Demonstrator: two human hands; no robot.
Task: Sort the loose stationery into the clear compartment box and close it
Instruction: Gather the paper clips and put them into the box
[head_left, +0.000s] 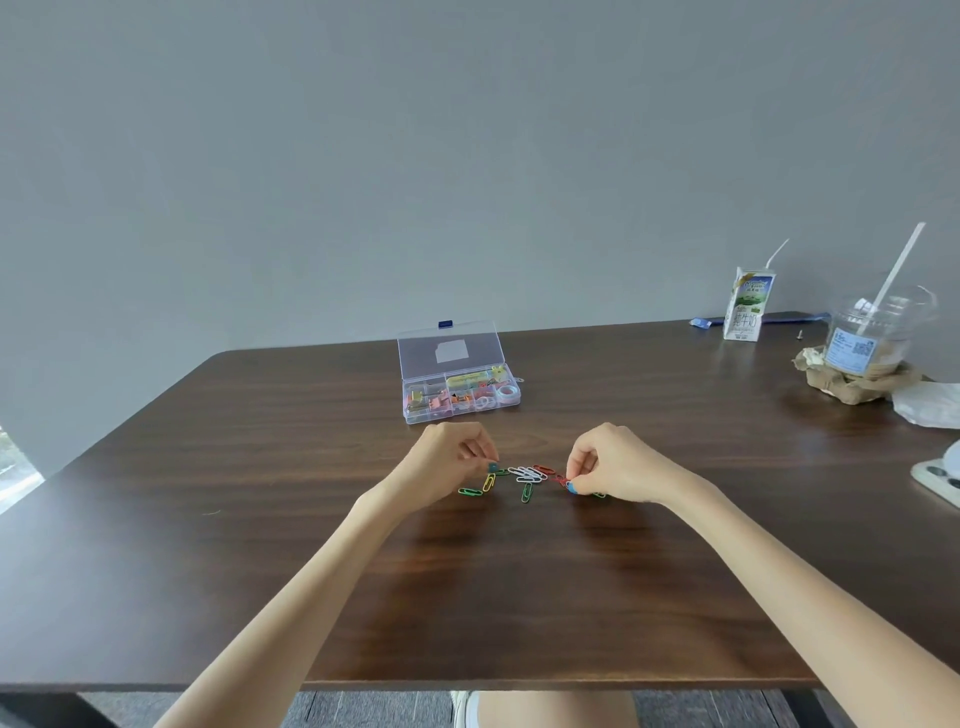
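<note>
Both forearms stretched out over the dark wood tabletop (260, 467), hands down at a scatter of paper clips (525, 474) near the middle.

Left grip (452, 457): fingers curled, thumb and forefinger narrowed to a pinch at the left edge of the scatter, tips on a green clip (501, 472). I cannot tell whether it is off the wood.

Right grip (610, 462): fingers curled the same way, thumb and forefinger pinching a red clip (560, 479) at the right edge. Another green one shows just under the heel of that hand.

Between the two grips: a bunch of white clips touching one another. A yellow clip and two more green ones lie flat just on my side of them.

The clear box (457, 415) sits beyond the clips, farther from me and apart from both hands. Its lid (449, 351) stands open, tilted back, with a blue latch on the top edge. The compartments hold pink, orange and yellow pieces and some pale rings; too small to name surely.

Far right: milk carton (748, 306) with a straw, and a plastic cup (872, 332) with a straw, standing on crumpled brown paper.
</note>
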